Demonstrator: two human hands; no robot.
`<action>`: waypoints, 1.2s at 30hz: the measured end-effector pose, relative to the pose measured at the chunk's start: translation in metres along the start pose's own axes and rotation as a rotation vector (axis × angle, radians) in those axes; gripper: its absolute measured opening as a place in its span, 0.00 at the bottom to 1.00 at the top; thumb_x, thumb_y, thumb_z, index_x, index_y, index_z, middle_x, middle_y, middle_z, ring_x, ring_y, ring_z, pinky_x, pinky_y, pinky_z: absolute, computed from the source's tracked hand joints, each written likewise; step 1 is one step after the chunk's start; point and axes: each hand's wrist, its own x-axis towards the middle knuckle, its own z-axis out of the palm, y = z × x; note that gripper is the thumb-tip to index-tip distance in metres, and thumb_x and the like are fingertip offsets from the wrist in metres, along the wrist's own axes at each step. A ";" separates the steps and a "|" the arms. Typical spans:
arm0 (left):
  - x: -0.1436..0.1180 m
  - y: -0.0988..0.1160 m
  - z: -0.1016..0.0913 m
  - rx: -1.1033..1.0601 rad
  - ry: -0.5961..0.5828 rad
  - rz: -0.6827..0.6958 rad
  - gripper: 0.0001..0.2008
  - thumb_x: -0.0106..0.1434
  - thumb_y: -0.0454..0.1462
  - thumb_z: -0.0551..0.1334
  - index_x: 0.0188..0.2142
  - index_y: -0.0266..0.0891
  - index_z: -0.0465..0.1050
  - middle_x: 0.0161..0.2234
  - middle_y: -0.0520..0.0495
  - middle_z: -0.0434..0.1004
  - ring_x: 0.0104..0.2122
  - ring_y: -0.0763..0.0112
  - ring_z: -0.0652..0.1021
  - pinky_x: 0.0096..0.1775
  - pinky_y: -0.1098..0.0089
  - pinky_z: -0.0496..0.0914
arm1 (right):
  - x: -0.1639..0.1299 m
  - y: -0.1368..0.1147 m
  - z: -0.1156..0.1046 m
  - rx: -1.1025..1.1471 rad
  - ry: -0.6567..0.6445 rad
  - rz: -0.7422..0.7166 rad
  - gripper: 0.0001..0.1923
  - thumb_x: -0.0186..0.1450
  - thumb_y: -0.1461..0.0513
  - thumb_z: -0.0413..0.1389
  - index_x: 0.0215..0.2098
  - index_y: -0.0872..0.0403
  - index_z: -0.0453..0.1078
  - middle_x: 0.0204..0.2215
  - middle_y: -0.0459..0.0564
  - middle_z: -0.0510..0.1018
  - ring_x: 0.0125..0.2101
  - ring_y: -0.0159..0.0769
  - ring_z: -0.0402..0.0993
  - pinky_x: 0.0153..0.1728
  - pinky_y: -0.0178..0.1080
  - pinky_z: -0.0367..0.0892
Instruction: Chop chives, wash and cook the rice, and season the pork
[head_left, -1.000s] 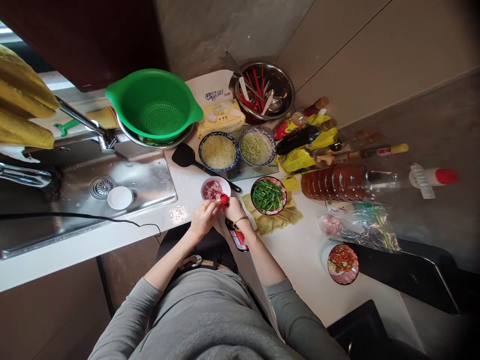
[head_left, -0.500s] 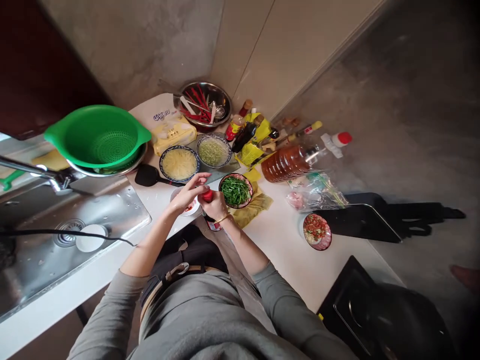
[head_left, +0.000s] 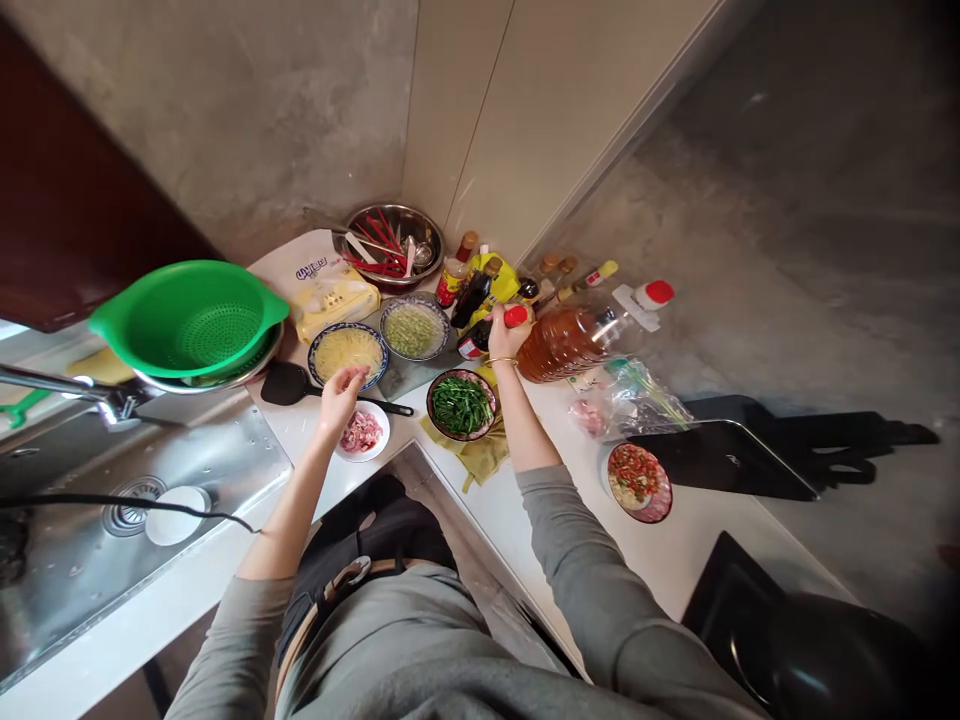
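My right hand (head_left: 510, 333) is closed round a dark sauce bottle (head_left: 474, 341) with a red cap, at the group of bottles beside the big oil jug. My left hand (head_left: 343, 392) hovers with bent fingers drawn together; whether they hold anything is hidden. Just below it is a white bowl of raw sliced meat (head_left: 361, 432). Behind the left hand stands a patterned bowl of pale yellow shreds (head_left: 346, 350). Between my two hands sits a bowl of cut green vegetables (head_left: 461, 404). A black spatula (head_left: 285, 384) lies by the left hand, its handle passing behind the meat bowl.
A green colander (head_left: 196, 320) stands by the sink (head_left: 247, 470) on the left. At the back is a steel bowl of utensils (head_left: 394, 245). The large oil jug (head_left: 562, 345), a bowl of chopped red chilli (head_left: 640, 483) and a black pan (head_left: 832, 650) are on the right.
My hands have moved apart. The right hand has carried the red-capped bottle away to the bottles at the back right; the left has moved left, and the meat bowl now shows fully.
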 end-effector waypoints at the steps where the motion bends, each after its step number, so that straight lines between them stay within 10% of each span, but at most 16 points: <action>1: 0.001 -0.006 -0.003 0.000 0.006 -0.016 0.21 0.49 0.51 0.68 0.34 0.37 0.76 0.39 0.42 0.81 0.43 0.60 0.78 0.48 0.63 0.70 | 0.004 0.008 0.002 -0.022 0.014 0.020 0.21 0.65 0.52 0.53 0.17 0.50 0.60 0.17 0.45 0.70 0.24 0.34 0.70 0.36 0.40 0.71; 13: 0.008 -0.027 -0.019 0.057 0.058 -0.050 0.26 0.47 0.55 0.66 0.35 0.37 0.76 0.39 0.41 0.81 0.39 0.62 0.78 0.40 0.67 0.69 | 0.012 0.047 0.009 -0.207 -0.037 0.254 0.14 0.67 0.58 0.49 0.27 0.56 0.66 0.27 0.53 0.76 0.32 0.38 0.74 0.44 0.42 0.70; 19: 0.009 -0.025 -0.009 0.061 0.033 -0.019 0.25 0.48 0.55 0.66 0.34 0.37 0.76 0.38 0.41 0.81 0.40 0.61 0.78 0.41 0.66 0.70 | -0.011 0.036 -0.012 -0.385 0.076 -0.045 0.33 0.60 0.52 0.60 0.57 0.62 0.59 0.55 0.68 0.68 0.56 0.49 0.66 0.58 0.54 0.62; 23: 0.010 -0.024 -0.006 0.030 0.038 -0.025 0.24 0.48 0.54 0.66 0.34 0.37 0.76 0.38 0.41 0.81 0.41 0.60 0.78 0.43 0.64 0.70 | -0.017 0.006 -0.004 -0.464 -0.028 -0.295 0.26 0.67 0.56 0.50 0.61 0.58 0.58 0.60 0.65 0.62 0.63 0.48 0.57 0.63 0.56 0.55; 30: 0.007 -0.027 -0.012 0.045 0.017 -0.028 0.25 0.49 0.55 0.66 0.35 0.37 0.75 0.39 0.42 0.80 0.39 0.62 0.78 0.42 0.66 0.70 | 0.095 -0.044 0.057 -0.721 -0.323 -0.132 0.23 0.66 0.69 0.50 0.59 0.62 0.63 0.58 0.65 0.67 0.60 0.44 0.61 0.60 0.51 0.60; 36: 0.001 -0.032 -0.034 0.035 0.129 -0.031 0.26 0.49 0.57 0.65 0.36 0.37 0.74 0.37 0.42 0.79 0.37 0.63 0.77 0.41 0.65 0.69 | 0.174 -0.043 0.014 -0.948 -0.191 0.264 0.21 0.67 0.73 0.48 0.58 0.71 0.63 0.58 0.78 0.64 0.60 0.45 0.62 0.54 0.50 0.60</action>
